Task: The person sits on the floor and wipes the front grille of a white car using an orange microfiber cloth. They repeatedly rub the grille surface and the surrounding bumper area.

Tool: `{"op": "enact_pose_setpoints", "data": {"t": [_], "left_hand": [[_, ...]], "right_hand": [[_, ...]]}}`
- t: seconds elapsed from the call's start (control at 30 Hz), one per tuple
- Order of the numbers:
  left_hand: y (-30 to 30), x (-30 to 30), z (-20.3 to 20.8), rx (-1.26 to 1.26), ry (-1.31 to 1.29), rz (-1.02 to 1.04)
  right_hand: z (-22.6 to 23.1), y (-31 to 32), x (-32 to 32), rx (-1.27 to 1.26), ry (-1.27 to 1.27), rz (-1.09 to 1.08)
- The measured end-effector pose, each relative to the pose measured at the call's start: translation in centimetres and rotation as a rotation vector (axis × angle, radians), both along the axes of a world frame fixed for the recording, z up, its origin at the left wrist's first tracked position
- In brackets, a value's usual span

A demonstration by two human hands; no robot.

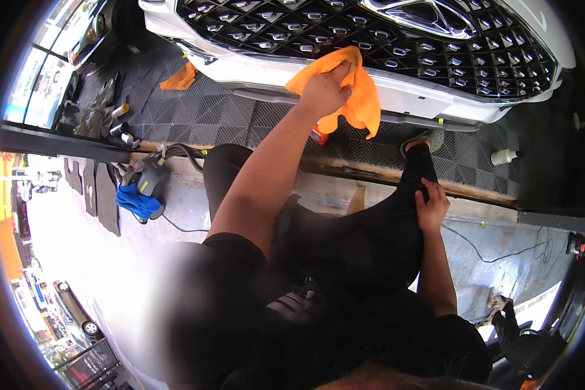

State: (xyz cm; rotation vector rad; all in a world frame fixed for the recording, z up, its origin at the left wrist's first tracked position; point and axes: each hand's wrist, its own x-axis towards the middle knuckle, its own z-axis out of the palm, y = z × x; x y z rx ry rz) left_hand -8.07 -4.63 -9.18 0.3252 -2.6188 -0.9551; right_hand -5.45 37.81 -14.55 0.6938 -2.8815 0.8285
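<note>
My left hand (pixel 327 92) grips an orange microfibre cloth (pixel 365 104) and presses it against the white front bumper (pixel 400 91) of a car, just below the black grille (pixel 344 29). Part of the cloth hangs down past the bumper. My right hand (pixel 432 205) lies on my black-clad leg, its fingers stretched out and nothing in them. Under the hanging cloth a small red object (pixel 318 135) shows only in part, so I cannot tell its kind.
A second orange cloth (pixel 180 78) lies on the tiled floor. A pale bottle (pixel 504 156) lies at right. At left are a vacuum cleaner (pixel 151 175) with a blue cloth (pixel 136 201), floor mats (pixel 104 195) and small bottles (pixel 119 110). A cable (pixel 494 260) and another person (pixel 526 341) are at lower right.
</note>
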Motion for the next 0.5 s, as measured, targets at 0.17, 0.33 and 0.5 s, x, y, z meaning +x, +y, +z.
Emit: {"op": "enact_pose_setpoints", "data": {"t": [0.17, 0.33, 0.5], "left_hand": [[0.7, 0.6, -2.4, 0.002, 0.279, 0.136], [1.0, -2.0, 1.6, 0.628, 0.317, -0.019], [2.5, 0.3, 6.7, 1.746, 0.337, -0.131]], "right_hand": [[0.1, -0.3, 0.1, 0.018, 0.048, -0.024], [-0.1, 0.2, 0.2, 0.036, -0.001, -0.014], [0.3, -1.0, -0.3, 0.086, -0.035, -0.046]]}}
